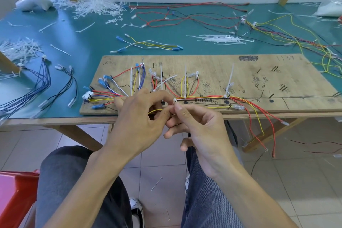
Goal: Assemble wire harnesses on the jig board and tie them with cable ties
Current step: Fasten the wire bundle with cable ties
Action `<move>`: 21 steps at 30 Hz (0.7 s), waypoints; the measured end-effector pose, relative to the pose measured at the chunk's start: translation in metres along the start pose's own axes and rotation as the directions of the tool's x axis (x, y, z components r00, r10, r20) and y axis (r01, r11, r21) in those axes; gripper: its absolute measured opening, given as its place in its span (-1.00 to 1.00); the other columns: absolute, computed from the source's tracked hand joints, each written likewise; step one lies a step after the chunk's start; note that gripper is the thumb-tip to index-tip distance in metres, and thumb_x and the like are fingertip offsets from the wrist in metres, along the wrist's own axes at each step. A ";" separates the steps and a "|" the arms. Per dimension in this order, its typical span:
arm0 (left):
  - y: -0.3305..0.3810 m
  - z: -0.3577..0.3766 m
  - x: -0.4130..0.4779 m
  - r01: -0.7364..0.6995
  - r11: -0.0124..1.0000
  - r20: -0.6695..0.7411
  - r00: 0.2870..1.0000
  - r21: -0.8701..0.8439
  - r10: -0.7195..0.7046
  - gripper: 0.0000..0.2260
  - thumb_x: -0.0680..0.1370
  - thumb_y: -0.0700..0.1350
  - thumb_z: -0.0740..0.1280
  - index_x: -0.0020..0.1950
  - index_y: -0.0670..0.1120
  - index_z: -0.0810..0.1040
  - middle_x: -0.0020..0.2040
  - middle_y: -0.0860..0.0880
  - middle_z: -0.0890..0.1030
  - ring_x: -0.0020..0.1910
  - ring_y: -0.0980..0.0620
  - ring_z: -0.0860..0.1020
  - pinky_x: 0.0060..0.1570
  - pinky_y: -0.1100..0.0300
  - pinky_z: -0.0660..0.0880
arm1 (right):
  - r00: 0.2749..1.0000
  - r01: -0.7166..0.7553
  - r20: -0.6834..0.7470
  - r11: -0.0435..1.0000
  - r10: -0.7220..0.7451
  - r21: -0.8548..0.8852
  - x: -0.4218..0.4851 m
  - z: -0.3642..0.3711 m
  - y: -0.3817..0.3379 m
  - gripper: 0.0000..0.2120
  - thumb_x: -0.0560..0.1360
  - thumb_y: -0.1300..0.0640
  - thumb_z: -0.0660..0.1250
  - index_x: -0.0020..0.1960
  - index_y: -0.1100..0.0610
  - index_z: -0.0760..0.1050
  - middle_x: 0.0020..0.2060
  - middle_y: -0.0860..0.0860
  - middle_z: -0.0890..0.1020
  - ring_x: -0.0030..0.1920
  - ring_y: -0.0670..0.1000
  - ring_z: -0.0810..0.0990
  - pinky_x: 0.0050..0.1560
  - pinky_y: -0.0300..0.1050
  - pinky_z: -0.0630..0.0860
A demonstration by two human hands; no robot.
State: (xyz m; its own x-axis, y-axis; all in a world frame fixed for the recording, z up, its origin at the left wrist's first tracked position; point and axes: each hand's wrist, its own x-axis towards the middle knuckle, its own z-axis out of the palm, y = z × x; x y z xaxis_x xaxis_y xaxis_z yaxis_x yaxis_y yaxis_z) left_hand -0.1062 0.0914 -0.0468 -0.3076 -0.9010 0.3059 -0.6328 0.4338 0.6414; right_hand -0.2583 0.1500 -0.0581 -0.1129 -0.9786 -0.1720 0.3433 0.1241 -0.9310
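A wooden jig board [240,79] lies on the green table, with a harness of red, yellow, blue and white wires [203,96] strung along its front edge. Several white cable ties [229,79] stand up from the bundle. My left hand [137,122] grips the bundle at the board's front edge, a yellow wire [154,111] looping under its fingers. My right hand [196,127] pinches a white cable tie head [174,100] at the bundle, touching the left fingers.
Loose cable ties [220,40] lie behind the board, with heaps of cut tie ends [96,8] at the back left. Spare wire sets lie at the left [44,81], behind the board [148,44] and at the back right [277,31]. A red stool [14,196] is at lower left.
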 end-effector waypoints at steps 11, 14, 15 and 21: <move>-0.001 0.002 0.000 0.002 1.000 -0.021 1.000 0.019 -0.002 -0.88 0.59 0.20 0.30 0.11 0.31 0.52 -0.22 0.14 0.54 -0.12 0.18 0.50 0.08 -0.10 0.30 | 0.998 0.000 0.064 0.998 0.004 -0.057 0.005 -0.007 -0.001 -0.77 0.62 -0.01 0.43 0.06 0.14 0.74 -0.24 0.14 0.69 -0.33 0.07 0.67 -0.52 -0.21 0.45; 0.000 0.002 -0.001 -0.008 0.999 -0.019 1.000 0.034 0.009 -0.90 0.59 0.18 0.31 0.09 0.30 0.55 -0.25 0.15 0.53 -0.12 0.19 0.48 0.06 -0.11 0.30 | 0.998 -0.004 0.063 0.998 0.008 -0.067 0.006 -0.008 -0.001 -0.76 0.62 -0.03 0.43 0.04 0.14 0.73 -0.25 0.14 0.70 -0.33 0.07 0.67 -0.51 -0.20 0.46; 0.000 0.002 -0.001 -0.009 0.999 -0.018 1.000 0.037 0.010 -0.90 0.59 0.17 0.31 0.08 0.30 0.56 -0.26 0.16 0.52 -0.11 0.19 0.48 0.05 -0.10 0.30 | 0.998 -0.007 0.061 0.998 0.011 -0.067 0.006 -0.007 -0.001 -0.76 0.62 -0.03 0.43 0.03 0.14 0.73 -0.25 0.14 0.70 -0.33 0.07 0.67 -0.51 -0.20 0.46; 0.001 0.001 -0.001 0.009 1.000 -0.024 1.000 -0.004 -0.009 -0.90 0.59 0.18 0.33 0.08 0.30 0.56 -0.24 0.13 0.54 -0.12 0.15 0.51 0.09 -0.12 0.31 | 0.997 0.011 0.071 0.998 -0.006 -0.069 0.006 -0.007 0.001 -0.77 0.62 -0.03 0.43 0.05 0.13 0.73 -0.24 0.14 0.70 -0.32 0.08 0.67 -0.49 -0.18 0.49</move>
State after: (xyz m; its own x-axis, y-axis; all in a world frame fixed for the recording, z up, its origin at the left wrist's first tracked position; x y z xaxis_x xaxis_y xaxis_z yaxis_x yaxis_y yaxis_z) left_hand -0.1073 0.0927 -0.0471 -0.2846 -0.9049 0.3165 -0.6326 0.4253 0.6472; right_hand -0.2653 0.1452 -0.0628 -0.0487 -0.9885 -0.1434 0.2765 0.1246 -0.9529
